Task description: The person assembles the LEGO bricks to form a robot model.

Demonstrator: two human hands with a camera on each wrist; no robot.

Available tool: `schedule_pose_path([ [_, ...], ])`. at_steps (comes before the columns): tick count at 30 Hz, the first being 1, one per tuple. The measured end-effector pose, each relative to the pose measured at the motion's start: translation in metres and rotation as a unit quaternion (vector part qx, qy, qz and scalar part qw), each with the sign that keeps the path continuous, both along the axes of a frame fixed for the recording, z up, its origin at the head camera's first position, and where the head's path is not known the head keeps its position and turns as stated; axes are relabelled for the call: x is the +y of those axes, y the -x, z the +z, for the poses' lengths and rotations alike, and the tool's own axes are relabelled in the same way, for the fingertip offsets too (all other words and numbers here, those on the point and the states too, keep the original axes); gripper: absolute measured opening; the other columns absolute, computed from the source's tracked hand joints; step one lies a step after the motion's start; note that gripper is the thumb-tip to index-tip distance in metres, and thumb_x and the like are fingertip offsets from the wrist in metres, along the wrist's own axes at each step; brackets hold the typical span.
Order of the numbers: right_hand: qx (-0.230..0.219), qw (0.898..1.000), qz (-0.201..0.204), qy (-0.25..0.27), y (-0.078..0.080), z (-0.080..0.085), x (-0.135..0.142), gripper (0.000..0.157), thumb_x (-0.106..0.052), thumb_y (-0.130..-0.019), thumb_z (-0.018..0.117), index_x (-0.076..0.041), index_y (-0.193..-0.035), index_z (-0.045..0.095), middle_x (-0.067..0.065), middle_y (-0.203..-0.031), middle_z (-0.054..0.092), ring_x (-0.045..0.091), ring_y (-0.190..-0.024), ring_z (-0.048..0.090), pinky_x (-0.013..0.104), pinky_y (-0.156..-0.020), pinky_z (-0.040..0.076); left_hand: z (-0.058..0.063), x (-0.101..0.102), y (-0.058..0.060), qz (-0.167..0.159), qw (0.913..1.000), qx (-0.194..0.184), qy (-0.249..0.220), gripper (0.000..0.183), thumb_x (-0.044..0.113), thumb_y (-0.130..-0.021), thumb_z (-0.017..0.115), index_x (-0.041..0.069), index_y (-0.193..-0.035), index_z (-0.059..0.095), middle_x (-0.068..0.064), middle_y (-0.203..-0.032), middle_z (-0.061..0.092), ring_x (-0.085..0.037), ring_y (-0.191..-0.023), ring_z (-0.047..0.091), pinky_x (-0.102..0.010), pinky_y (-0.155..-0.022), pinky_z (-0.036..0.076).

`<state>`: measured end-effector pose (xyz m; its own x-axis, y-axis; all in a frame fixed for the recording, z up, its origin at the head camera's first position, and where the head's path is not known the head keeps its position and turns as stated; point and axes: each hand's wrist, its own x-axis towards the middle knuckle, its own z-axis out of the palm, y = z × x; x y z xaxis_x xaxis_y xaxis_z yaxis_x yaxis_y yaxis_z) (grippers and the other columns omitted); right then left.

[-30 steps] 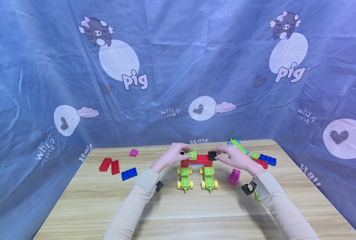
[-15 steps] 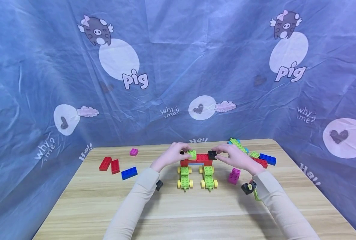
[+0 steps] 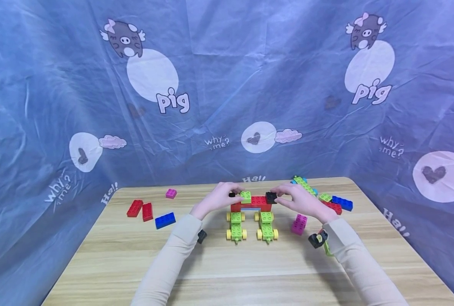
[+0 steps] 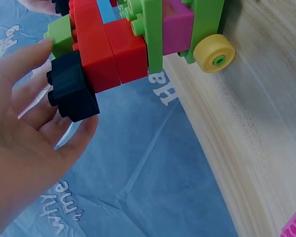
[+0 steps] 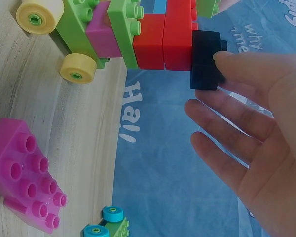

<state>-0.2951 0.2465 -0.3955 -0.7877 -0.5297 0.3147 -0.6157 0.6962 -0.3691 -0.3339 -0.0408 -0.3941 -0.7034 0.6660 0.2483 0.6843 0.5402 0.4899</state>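
Observation:
A built structure of toy building bricks has a red top layer (image 3: pixel 259 201) over two lime wheeled bases (image 3: pixel 236 227) with yellow wheels. A black brick (image 4: pixel 75 86) sticks out at its left top end, and a lime brick (image 3: pixel 245 196) sits beside it. My left hand (image 3: pixel 221 199) curls round that black brick, one fingertip at the lime brick. At the opposite end, my right hand (image 3: pixel 301 202) pinches another black brick (image 5: pixel 205 60) between thumb and index finger. Its remaining fingers (image 5: pixel 222 158) are spread below. Magenta bricks (image 5: pixel 102 30) show between the lime parts in the wrist views.
Red bricks (image 3: pixel 135 208), a blue brick (image 3: pixel 165 220) and a small magenta brick (image 3: pixel 171 194) lie on the left of the wooden table (image 3: pixel 249 272). To the right are a magenta brick (image 3: pixel 299 224), a blue brick (image 3: pixel 342 203) and a lime base with blue wheels (image 3: pixel 304 185).

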Motion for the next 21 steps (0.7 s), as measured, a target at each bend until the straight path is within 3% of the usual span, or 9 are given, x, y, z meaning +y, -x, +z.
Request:
schedule_pose_path([
  [21,0.006,1.0,-0.006,0.001,0.0003,-0.0017,-0.0006,0.031,-0.02,-0.089,0.063,-0.01,-0.119,0.063,0.004,-0.109,0.069,0.021,-0.097,0.065,0.042,-0.084,0.054,-0.0082,0.001,0.0004,0.013,0.9998,0.008,-0.011,0.034,0.021,-0.086,0.066,0.006,-0.116,0.065,-0.005,-0.11,0.069,-0.014,-0.093,0.064,-0.025,-0.087,0.053],
])
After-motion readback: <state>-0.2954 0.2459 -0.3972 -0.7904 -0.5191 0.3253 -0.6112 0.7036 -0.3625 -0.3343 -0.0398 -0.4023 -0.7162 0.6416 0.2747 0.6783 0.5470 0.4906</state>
